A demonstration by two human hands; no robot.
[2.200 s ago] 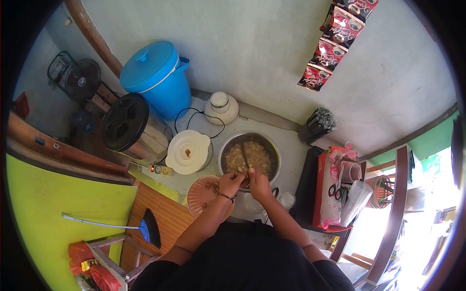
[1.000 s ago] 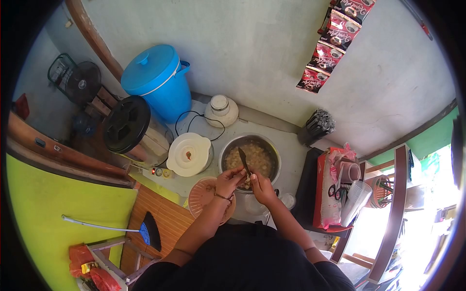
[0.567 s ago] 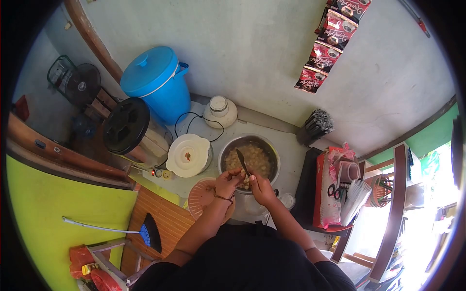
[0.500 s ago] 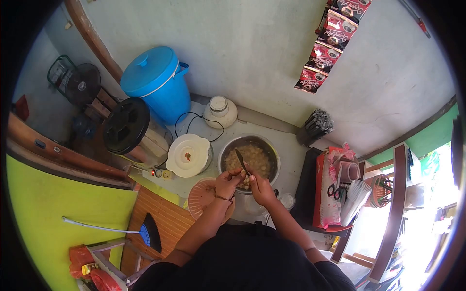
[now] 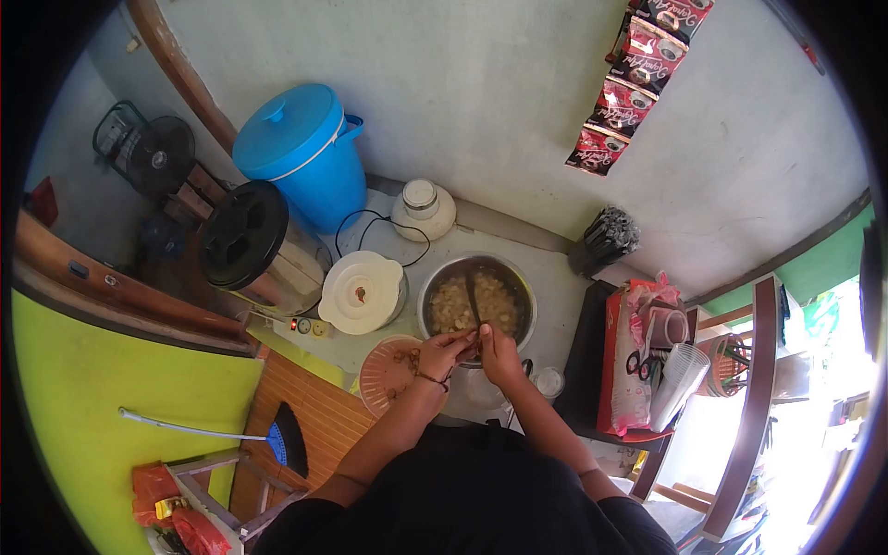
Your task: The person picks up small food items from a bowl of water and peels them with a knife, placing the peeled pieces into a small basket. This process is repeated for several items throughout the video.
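A metal bowl (image 5: pixel 527 319) with small pale pieces in liquid stands in front of me. Over its near rim, my right hand (image 5: pixel 500 355) is closed on the handle of a dark-bladed knife (image 5: pixel 473 298), whose blade points away across the bowl. My left hand (image 5: pixel 442 357) touches it from the left, fingers pinched on something too small and hidden to make out. Under my left wrist, a pink ribbed basin (image 5: pixel 377 375) holds brownish scraps.
Left of the bowl are a lidded white container (image 5: pixel 356 301), a black-lidded bin (image 5: pixel 242 236) and a blue drum (image 5: pixel 310 166). A white jar (image 5: pixel 425 213) and cable lie behind. At right stand black straws (image 5: pixel 606 242) and a red box (image 5: pixel 610 370) with plastic cups (image 5: pixel 680 379).
The knife blade has swung from pointing up-left to pointing nearly straight away over the bowl. Both hands have shifted slightly toward me and the right. The view has moved a little.
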